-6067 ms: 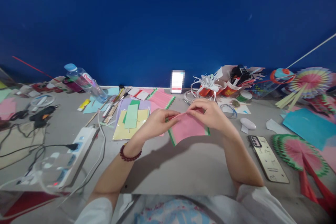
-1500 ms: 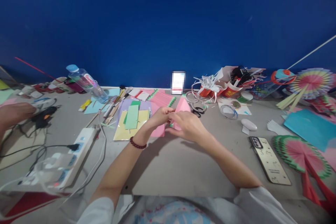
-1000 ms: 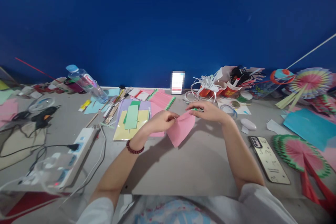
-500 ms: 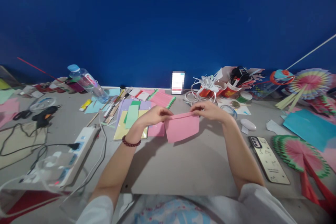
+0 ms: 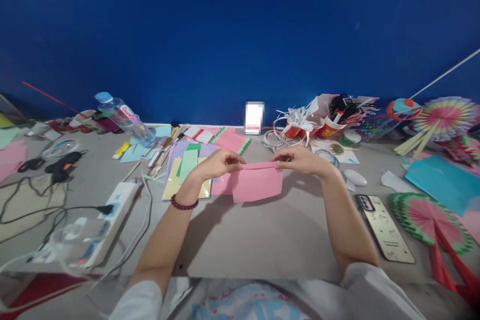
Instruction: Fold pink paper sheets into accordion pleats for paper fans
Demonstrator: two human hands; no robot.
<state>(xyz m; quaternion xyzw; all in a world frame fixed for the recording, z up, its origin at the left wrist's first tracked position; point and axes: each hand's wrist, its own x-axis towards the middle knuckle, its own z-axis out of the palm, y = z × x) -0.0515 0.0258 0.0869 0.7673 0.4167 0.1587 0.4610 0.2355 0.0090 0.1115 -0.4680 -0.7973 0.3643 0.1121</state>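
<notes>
A sheet of pink paper (image 5: 257, 185) hangs between my two hands, raised off the grey table, with a narrow fold along its top edge. My left hand (image 5: 224, 164) pinches the top left corner. On the right, my right hand (image 5: 294, 159) pinches the top right corner. Just beyond my left hand lie pink pleated paper strips with green edges (image 5: 236, 141). Under and beside my left wrist are a pale green paper strip (image 5: 188, 166) and a yellow paper pack (image 5: 171, 189).
A white power strip (image 5: 112, 220) with cables lies left. Behind it leans a water bottle (image 5: 125, 117). A phone (image 5: 386, 230), a pink-green paper fan (image 5: 427, 220) and blue paper (image 5: 444, 180) lie right. Red paper cups (image 5: 325, 129) stand at the back near the blue wall.
Both hands still pinch the pink paper. The sheet and my left hand have shifted slightly to the left.
</notes>
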